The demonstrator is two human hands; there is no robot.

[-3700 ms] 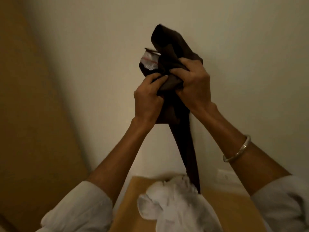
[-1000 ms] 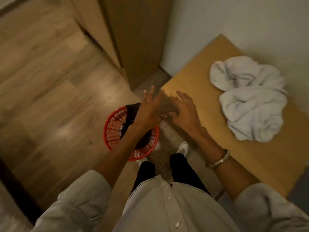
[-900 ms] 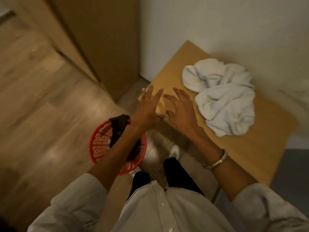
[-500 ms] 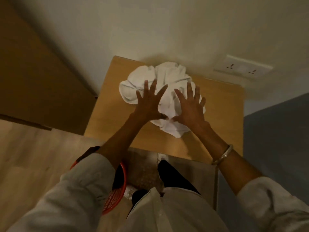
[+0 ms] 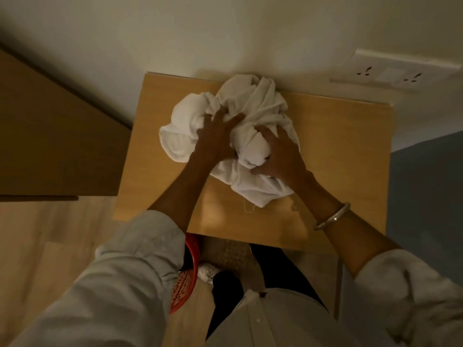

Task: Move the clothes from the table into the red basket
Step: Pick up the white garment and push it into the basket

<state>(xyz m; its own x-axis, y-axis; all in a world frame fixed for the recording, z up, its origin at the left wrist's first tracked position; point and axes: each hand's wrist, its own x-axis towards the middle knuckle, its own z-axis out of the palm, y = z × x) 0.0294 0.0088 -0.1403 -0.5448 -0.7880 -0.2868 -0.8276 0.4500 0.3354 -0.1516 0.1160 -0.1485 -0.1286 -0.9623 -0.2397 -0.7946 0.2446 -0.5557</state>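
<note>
A crumpled white garment (image 5: 253, 101) lies bunched on the small wooden table (image 5: 333, 146), close to the wall. My left hand (image 5: 215, 139) presses into its left-middle folds, fingers curled into the cloth. My right hand (image 5: 280, 156) grips a rolled bunch of the same cloth on the right. Down on the floor by my left side stands the red basket (image 5: 186, 279), mostly hidden behind my left sleeve; its contents do not show.
A wooden cabinet (image 5: 50, 136) stands left of the table. A wall socket plate (image 5: 390, 71) sits on the wall behind the table, upper right. My feet and legs (image 5: 225, 279) are between the basket and the table's front edge.
My gaze swung from the basket on the floor up to the table. Both hands, spread open above the white garment half a second ago, have come down and closed into it.
</note>
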